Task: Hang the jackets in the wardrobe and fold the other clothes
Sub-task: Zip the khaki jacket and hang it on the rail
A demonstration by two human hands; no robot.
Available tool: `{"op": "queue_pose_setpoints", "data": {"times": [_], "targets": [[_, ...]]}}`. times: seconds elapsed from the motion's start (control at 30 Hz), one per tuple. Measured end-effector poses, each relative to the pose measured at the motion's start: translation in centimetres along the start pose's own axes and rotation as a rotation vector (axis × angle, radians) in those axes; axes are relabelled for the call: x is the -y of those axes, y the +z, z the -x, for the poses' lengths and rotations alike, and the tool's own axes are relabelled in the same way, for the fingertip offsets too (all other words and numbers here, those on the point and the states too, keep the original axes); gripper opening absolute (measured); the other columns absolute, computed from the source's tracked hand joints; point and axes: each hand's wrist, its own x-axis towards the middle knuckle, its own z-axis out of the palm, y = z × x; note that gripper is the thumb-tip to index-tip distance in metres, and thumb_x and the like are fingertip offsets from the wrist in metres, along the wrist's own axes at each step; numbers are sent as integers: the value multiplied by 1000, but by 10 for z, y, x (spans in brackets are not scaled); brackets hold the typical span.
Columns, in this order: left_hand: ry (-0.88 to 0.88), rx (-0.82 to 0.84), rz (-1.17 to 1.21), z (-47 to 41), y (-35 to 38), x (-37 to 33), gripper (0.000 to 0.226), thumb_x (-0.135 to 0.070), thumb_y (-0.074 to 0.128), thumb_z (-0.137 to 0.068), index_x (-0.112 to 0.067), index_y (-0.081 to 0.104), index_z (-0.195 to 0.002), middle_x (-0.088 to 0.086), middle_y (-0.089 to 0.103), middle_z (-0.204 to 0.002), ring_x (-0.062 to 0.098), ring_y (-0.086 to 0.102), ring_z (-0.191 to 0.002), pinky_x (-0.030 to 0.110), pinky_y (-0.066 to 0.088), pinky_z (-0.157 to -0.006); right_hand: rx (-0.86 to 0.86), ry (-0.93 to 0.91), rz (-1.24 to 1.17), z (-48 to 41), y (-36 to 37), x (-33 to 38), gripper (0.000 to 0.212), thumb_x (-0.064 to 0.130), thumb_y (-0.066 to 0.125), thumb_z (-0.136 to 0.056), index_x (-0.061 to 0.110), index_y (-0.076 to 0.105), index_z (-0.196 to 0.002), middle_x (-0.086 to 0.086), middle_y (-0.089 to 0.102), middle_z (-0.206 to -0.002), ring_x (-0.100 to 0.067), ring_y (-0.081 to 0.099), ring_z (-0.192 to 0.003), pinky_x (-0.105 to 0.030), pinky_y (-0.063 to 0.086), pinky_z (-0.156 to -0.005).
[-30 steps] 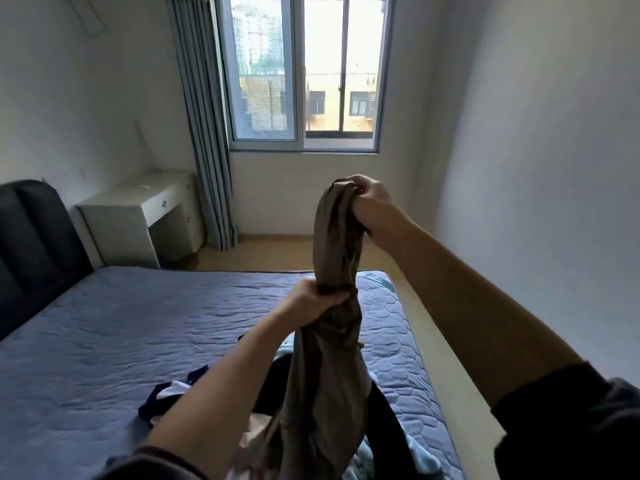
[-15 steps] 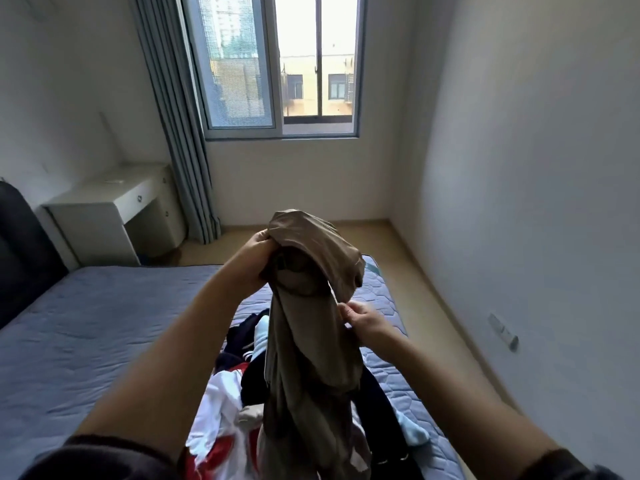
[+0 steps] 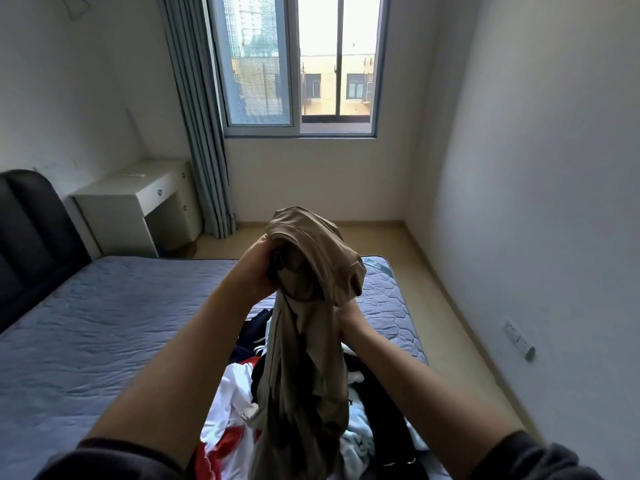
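Your L hand [image 3: 258, 268] grips the tan garment [image 3: 308, 341] at its bunched top. It hangs vertical, w/ your R hand [image 3: 347, 311] lower beside it, fingers hidden, grip unclear.

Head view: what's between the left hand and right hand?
Only the bunched tan garment; left hand grips its top, right hand meets it lower, grip hidden. Head view.

Dark charcoal long sleeves are worn: left sleeve [image 3: 114, 457] at 7 o'clock, right sleeve [image 3: 543, 457] at 5 o'clock, cuffs bunched. Forearms [image 3: 180, 358], left hand [image 3: 258, 268] and right hand [image 3: 348, 311] are left bare.
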Motion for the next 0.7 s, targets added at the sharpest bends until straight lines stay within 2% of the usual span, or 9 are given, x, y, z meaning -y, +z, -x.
{"op": "queue_pose_setpoints", "data": {"times": [0.07, 0.13, 0.2, 0.27, 0.37, 0.43, 0.5, 0.6, 0.7], "targets": [[6, 1, -11, 2, -2, 0, 48, -13, 43, -97, -19, 78, -65, 0, 74, -74, 10, 71, -69, 23, 56, -57, 172, 168, 80, -2, 1, -1, 21, -3, 38, -99, -16, 54, -101, -7, 51, -92, -15, 41, -89, -15, 26, -72], [1, 3, -14, 6, -6, -2, 45, -12, 44, -96, -17, 78, -67, 1, 74, -76, 10, 71, -70, 23, 56, -58, 229, 168, 161, 1, -1, -8, 24, 7, 41, -98, -6, 60, -104, -11, 59, -92, -13, 42, -88, -25, 33, -72], [4, -66, -74, 11, -15, -3, 42, -8, 46, -95, -16, 77, -68, 0, 73, -72, 9, 70, -66, 21, 56, -56, 125, 19, 272, 1, -12, -13, 19, 12, 54, -82, 14, 61, -65, -7, 60, -66, -9, 45, -68, -34, 39, -61], [17, -166, -272, 16, -28, -3, 29, -1, 49, -94, -11, 73, -82, 1, 72, -73, 8, 69, -64, 18, 55, -57, 56, 19, 370, -3, -29, -16, 30, 4, 53, -75, 15, 47, -49, -2, 51, -50, -15, 49, -55, -39, 46, -55], [-46, -165, -639, 27, -47, 4, 18, -2, 55, -92, -2, 64, -108, 2, 66, -85, 12, 62, -77, 13, 53, -63, 14, 19, 504, -12, -54, -12, 24, 4, 49, -81, 11, 55, -58, -9, 62, -61, -28, 64, -64, -41, 53, -62], [-65, -176, -856, 37, -57, 5, 14, -11, 58, -93, -7, 66, -104, 4, 66, -88, 15, 59, -82, 17, 50, -67, -50, -12, 606, -15, -69, -4, 22, 13, 49, -89, 7, 65, -77, -16, 70, -80, -32, 67, -79, -34, 50, -66], [-114, -231, -1026, 45, -67, 2, 17, -19, 55, -95, -6, 67, -95, 10, 66, -90, 20, 58, -82, 28, 46, -72, -82, -31, 566, -12, -81, 7, 26, 20, 45, -96, 9, 66, -84, -16, 69, -79, -25, 69, -69, -28, 50, -56], [-375, -247, -1096, 55, -71, -3, 24, -22, 52, -97, -1, 64, -95, 16, 66, -92, 29, 61, -85, 34, 47, -80, 38, 49, 347, -2, -96, 23, 29, 16, 42, -98, 6, 55, -75, -10, 58, -53, -18, 53, -33, -20, 38, -30], [-495, -250, -800, 62, -57, -2, 19, -18, 54, -96, -1, 61, -89, 14, 68, -70, 22, 65, -61, 27, 55, -56, 139, 97, 65, 14, -101, 39, 32, 8, 43, -98, 5, 52, -68, -2, 48, -43, -10, 42, -28, -15, 29, -30]]}}
